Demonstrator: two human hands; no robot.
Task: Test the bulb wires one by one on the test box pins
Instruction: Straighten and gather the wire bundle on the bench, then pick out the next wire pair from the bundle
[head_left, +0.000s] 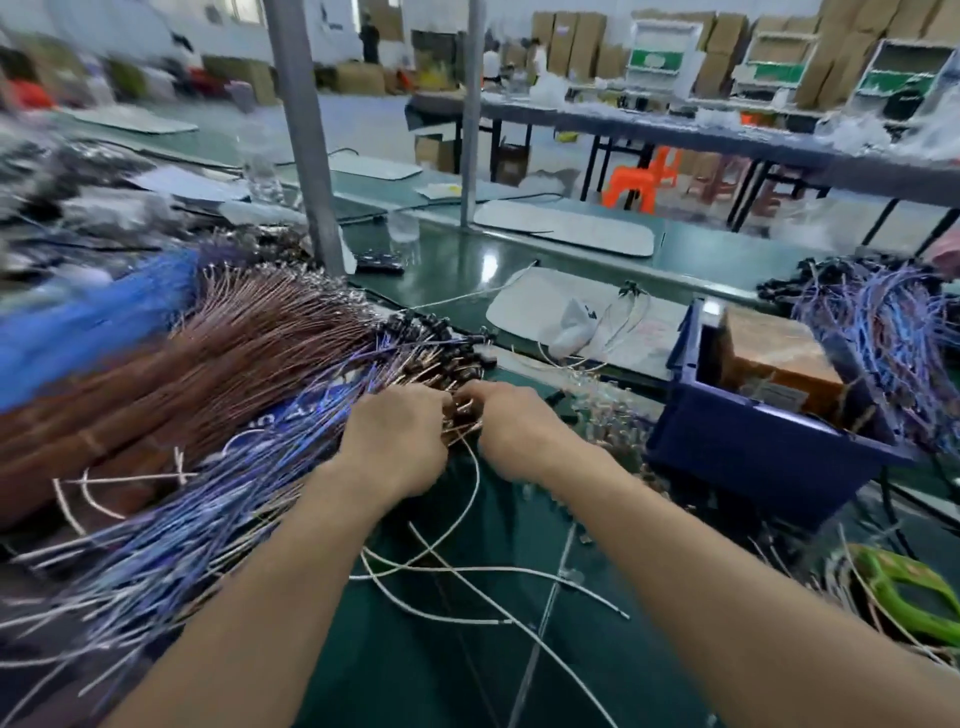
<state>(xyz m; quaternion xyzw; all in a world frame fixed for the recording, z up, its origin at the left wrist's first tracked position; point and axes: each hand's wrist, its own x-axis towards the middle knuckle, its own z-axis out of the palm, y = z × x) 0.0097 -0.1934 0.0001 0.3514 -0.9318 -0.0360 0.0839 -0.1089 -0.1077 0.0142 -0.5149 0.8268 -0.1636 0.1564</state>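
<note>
Bin (753, 447) holding brown box (774, 348), left hand (397, 441) and right hand (511, 428) gripping bulb wires (461, 415)

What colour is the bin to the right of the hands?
Dark blue. The bin shows best in the head view.

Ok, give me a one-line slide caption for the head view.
Left hand and right hand grip bulb wire ends at the wire pile edge, blue bin at right.
</note>
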